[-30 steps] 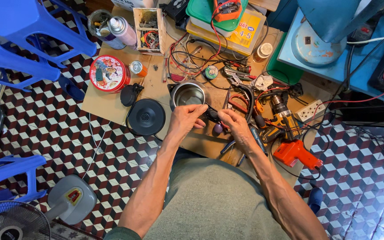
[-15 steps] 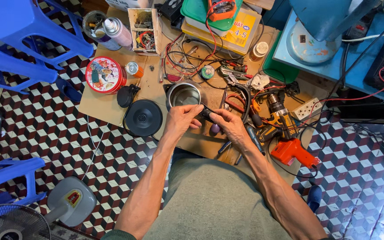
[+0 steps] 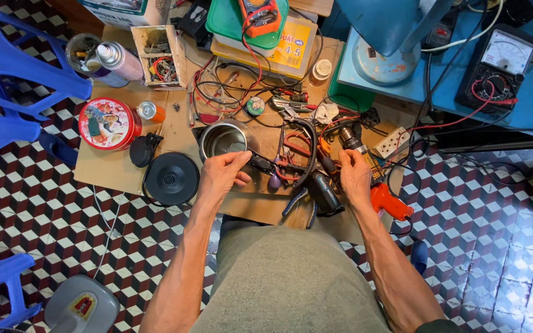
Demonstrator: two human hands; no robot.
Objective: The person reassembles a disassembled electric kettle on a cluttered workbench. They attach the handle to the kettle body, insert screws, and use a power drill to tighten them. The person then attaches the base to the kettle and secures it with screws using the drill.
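Black part, small, probably light and rigid: pinched at near end by left hand; right hand loosely curled over cordless drill, seemingly empty.

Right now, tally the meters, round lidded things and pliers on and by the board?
Meters: 2, orange digital multimeter, black analog multimeter
Round red tin: 1
Round black lid: 1
Blue-handled pliers: 1
Total: 5
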